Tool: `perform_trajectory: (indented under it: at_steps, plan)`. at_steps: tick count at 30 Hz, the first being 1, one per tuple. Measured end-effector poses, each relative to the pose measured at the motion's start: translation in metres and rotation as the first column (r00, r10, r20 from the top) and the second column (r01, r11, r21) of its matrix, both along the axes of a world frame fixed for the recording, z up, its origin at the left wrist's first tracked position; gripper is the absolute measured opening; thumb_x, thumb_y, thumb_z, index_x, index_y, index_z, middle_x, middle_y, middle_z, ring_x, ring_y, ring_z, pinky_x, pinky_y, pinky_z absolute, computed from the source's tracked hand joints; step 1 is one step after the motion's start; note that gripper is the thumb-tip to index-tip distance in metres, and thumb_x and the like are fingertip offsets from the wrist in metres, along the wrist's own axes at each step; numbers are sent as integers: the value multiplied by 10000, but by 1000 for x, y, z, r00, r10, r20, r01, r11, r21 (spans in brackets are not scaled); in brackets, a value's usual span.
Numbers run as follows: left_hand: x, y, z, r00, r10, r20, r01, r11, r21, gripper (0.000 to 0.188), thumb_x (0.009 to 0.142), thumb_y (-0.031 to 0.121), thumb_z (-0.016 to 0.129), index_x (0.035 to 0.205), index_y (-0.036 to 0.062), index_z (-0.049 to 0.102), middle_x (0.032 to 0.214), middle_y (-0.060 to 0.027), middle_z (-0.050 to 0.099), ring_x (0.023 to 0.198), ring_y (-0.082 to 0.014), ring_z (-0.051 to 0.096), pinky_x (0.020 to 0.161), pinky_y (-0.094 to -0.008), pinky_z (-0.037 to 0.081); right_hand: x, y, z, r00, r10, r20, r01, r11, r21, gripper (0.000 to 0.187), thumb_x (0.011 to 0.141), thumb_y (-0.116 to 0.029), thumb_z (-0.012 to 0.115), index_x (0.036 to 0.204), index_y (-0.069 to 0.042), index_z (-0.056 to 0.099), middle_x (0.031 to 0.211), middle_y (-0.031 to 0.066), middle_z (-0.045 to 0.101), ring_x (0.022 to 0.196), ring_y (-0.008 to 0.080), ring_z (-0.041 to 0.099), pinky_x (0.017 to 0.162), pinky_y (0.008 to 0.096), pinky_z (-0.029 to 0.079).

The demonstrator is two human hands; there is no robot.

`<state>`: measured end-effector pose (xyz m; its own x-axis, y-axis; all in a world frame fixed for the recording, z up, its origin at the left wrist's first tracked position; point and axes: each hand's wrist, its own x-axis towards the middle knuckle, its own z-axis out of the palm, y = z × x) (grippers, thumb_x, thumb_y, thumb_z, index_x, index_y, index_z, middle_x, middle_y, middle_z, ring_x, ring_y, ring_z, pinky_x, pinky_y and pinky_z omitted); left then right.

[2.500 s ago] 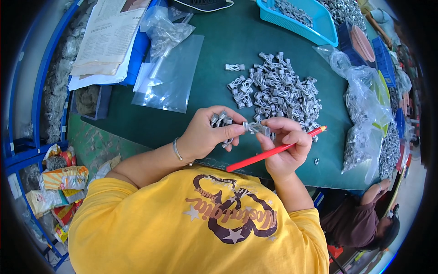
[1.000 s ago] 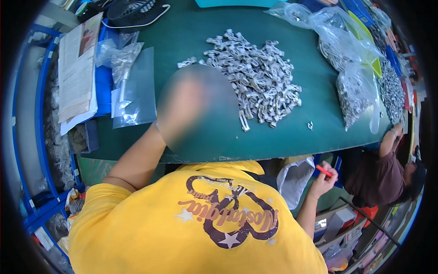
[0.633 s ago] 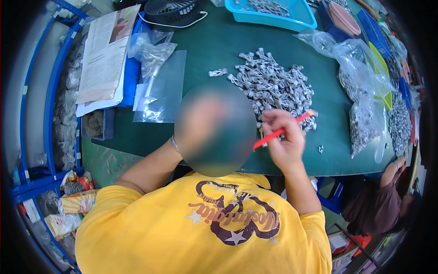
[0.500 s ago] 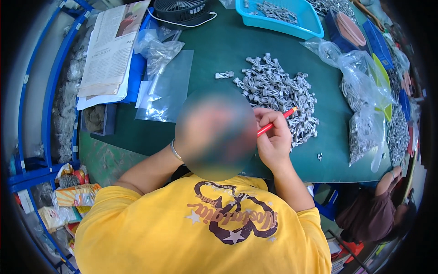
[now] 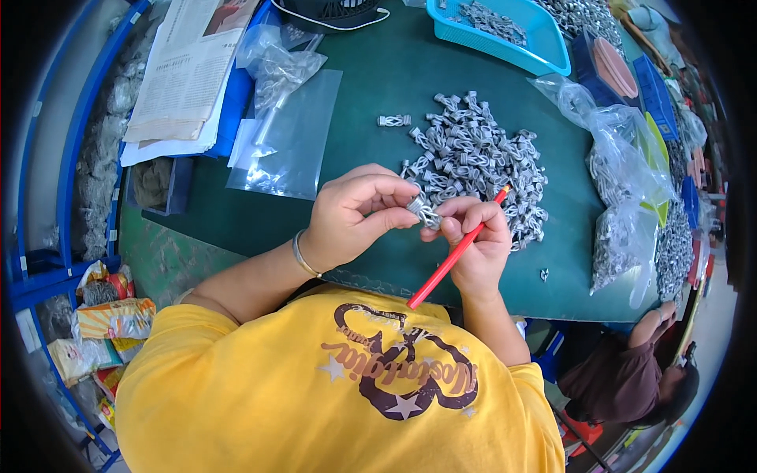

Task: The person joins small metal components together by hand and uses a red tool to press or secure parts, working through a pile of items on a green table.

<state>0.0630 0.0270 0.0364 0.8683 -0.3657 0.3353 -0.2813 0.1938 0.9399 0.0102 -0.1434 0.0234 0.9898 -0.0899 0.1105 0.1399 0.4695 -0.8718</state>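
Note:
My left hand [image 5: 355,217], with a bangle on its wrist, pinches the ribbed end of a small grey looped piece [image 5: 424,211] between thumb and fingers. On its other side, the fingertips of my right hand [image 5: 479,246] are closed at the piece's loops. A red pencil [image 5: 445,273] also lies in my right hand, its tip toward the pile and its blunt end toward my shirt. Just beyond both hands is a heap of similar grey looped pieces [image 5: 481,154] on the green tabletop [image 5: 367,94]. One single piece [image 5: 394,121] lies left of the heap.
A turquoise basket [image 5: 497,49] holds more grey pieces at the back. Clear bags of pieces [image 5: 619,229] stand at right. A flat plastic bag [image 5: 288,150], newspaper [image 5: 185,71] and black fan [image 5: 335,12] are at left. A person in a dark top [image 5: 623,374] sits at far right.
The red pencil has swung so its blunt end points down toward my shirt. The hands and grey piece, blurred before, now show clearly. The view has shifted slightly.

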Motion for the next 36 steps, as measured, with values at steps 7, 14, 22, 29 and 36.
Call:
perform_trajectory:
  at_steps: [7,14,22,29,36]
  plan:
    - [-1,6,3,979,-107,-174,116,992,40,193,797,-60,600,989,-57,582,873,-96,567,710,-136,620,632,-214,515,-3,2,1,1000,19,-10,-18,999,34,186,814,102,535,796,-30,405,935,156,565,724,189,628,639,278,553]
    - [-4,3,4,963,-107,-246,115,993,16,188,825,-45,572,1012,-51,584,851,-84,570,707,-136,626,642,-213,519,0,-1,-2,913,-101,396,336,735,-589,324,706,86,681,791,-30,391,943,176,568,790,198,607,642,248,525]
    - [-11,0,1,925,-116,-362,121,993,-9,198,830,-51,561,1028,-57,564,875,-108,604,754,-172,650,669,-235,537,0,8,5,834,-194,517,435,807,-398,423,689,150,657,858,-50,325,944,184,518,871,289,617,705,315,557]
    - [-11,-2,4,825,-178,-536,113,982,-152,164,811,-46,588,966,-50,535,859,-151,620,741,-209,656,640,-273,552,-3,13,2,852,-238,467,411,856,-314,422,713,162,619,899,-53,307,999,190,496,932,281,596,763,311,540]
    - [-12,2,3,756,-234,-611,127,969,-213,184,805,-35,605,978,-58,548,852,-143,625,731,-200,655,633,-261,551,-1,15,0,899,-272,344,361,904,-228,426,718,164,609,926,-51,307,1019,187,485,961,267,590,763,293,536]
